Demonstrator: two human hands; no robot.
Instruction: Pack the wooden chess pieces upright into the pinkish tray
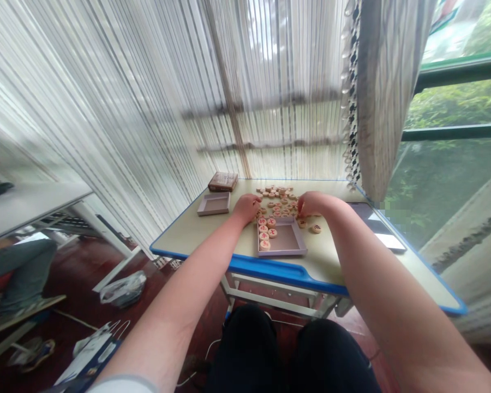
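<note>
Round wooden Chinese chess pieces with carved characters lie in a loose spread at the far middle of the table. An open shallow box tray stands in front of them, with several red-marked pieces face up along its left side. My left hand is curled at the tray's far left corner, beside the loose pieces; what its closed fingers hold is hidden. At the right edge of the spread, my right hand has its fingers pinched together and pointing down among pieces. Whether a piece sits in that pinch cannot be made out.
A second shallow tray lies at the back left, with a brown box behind it. A dark flat tablet-like device rests on the right. One piece lies right of the near tray. The table has a blue edge; curtains hang behind.
</note>
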